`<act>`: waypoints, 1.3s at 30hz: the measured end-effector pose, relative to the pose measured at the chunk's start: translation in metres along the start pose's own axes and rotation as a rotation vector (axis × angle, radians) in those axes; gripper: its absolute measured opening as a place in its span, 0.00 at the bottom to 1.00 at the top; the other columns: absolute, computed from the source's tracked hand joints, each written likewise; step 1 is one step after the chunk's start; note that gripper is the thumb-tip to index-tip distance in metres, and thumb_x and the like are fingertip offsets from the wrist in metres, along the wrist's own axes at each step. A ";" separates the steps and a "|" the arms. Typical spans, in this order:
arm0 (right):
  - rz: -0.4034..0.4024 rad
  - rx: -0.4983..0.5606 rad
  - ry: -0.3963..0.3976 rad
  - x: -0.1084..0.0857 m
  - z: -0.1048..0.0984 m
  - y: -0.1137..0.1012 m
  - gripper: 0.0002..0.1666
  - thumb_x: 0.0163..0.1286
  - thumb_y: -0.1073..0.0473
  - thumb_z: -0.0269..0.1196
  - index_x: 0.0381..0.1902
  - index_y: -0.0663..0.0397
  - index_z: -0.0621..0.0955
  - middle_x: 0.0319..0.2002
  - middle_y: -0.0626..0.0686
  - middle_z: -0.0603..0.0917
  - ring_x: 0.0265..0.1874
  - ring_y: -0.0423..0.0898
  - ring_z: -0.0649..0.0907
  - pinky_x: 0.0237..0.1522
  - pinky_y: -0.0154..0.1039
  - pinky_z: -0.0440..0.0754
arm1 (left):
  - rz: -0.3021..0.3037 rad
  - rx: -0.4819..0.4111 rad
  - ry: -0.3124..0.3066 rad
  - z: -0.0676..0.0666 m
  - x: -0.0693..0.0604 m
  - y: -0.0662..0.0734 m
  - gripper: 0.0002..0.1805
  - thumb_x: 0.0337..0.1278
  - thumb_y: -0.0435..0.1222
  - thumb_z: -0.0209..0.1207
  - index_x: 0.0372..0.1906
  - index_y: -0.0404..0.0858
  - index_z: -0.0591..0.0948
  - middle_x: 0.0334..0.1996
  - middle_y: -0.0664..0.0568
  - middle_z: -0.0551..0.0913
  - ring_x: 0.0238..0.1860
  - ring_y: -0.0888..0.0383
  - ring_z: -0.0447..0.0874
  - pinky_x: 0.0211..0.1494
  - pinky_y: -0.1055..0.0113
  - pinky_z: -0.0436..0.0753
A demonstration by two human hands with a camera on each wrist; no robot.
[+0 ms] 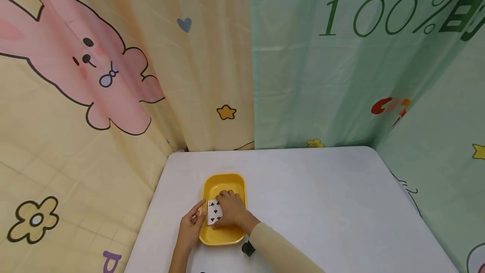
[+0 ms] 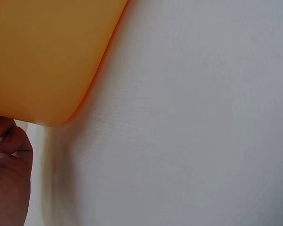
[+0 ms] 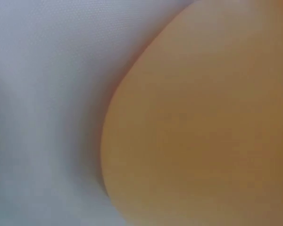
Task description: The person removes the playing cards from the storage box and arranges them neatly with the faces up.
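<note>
Through my head view I see the left forearm (image 1: 179, 258) rising bare, its left grip (image 1: 190, 226) angled inward, forefinger (image 1: 198, 205) extended and thumb (image 1: 201, 220) apart from it. The right forearm (image 1: 282, 251), in a pale sleeve, reaches diagonally leftward; past the bare wrist (image 1: 248, 222), I have the right grip (image 1: 232, 210) back upward, fingers (image 1: 223, 194) bent, near the left.

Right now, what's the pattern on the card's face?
Card: black clubs on white, clearest in the head view.

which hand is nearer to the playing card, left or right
Right. The right hand holds the playing card, covering its right side. The left hand is at the yellow tray's left rim, just left of the card.
</note>
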State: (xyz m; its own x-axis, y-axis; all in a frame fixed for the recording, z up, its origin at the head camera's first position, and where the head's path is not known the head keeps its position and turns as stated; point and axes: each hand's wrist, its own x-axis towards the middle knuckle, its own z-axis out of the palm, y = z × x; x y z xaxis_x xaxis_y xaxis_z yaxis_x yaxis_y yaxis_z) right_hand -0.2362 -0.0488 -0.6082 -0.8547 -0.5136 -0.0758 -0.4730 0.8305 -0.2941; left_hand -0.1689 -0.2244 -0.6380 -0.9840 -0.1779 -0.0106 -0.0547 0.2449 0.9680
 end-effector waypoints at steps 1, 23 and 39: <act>-0.005 0.006 0.002 -0.001 -0.003 0.000 0.56 0.43 0.24 0.77 0.66 0.44 0.77 0.66 0.48 0.75 0.63 0.48 0.73 0.67 0.47 0.72 | 0.002 0.005 0.003 0.000 0.000 -0.001 0.22 0.69 0.34 0.63 0.66 0.46 0.82 0.35 0.53 0.68 0.20 0.69 0.58 0.22 0.76 0.65; 0.030 0.150 0.209 -0.031 -0.095 0.080 0.58 0.44 0.32 0.81 0.71 0.47 0.75 0.68 0.53 0.75 0.63 0.52 0.75 0.68 0.52 0.75 | -0.055 0.012 0.020 -0.011 -0.002 0.001 0.24 0.72 0.38 0.62 0.69 0.51 0.79 0.38 0.51 0.67 0.28 0.66 0.62 0.32 0.75 0.68; 0.211 0.169 0.131 -0.047 -0.077 0.163 0.54 0.45 0.40 0.84 0.68 0.52 0.76 0.66 0.57 0.77 0.61 0.56 0.77 0.65 0.57 0.75 | 0.013 0.064 0.028 0.002 -0.004 0.005 0.22 0.70 0.33 0.62 0.67 0.46 0.81 0.34 0.52 0.68 0.23 0.67 0.59 0.24 0.75 0.63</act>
State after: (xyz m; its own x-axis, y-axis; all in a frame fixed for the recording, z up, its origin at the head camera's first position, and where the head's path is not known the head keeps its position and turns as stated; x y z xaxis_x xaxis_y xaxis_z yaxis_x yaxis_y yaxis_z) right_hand -0.2898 0.1269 -0.5789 -0.9558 -0.2923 -0.0315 -0.2494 0.8627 -0.4399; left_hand -0.1655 -0.2209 -0.6340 -0.9795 -0.2011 0.0098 -0.0536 0.3073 0.9501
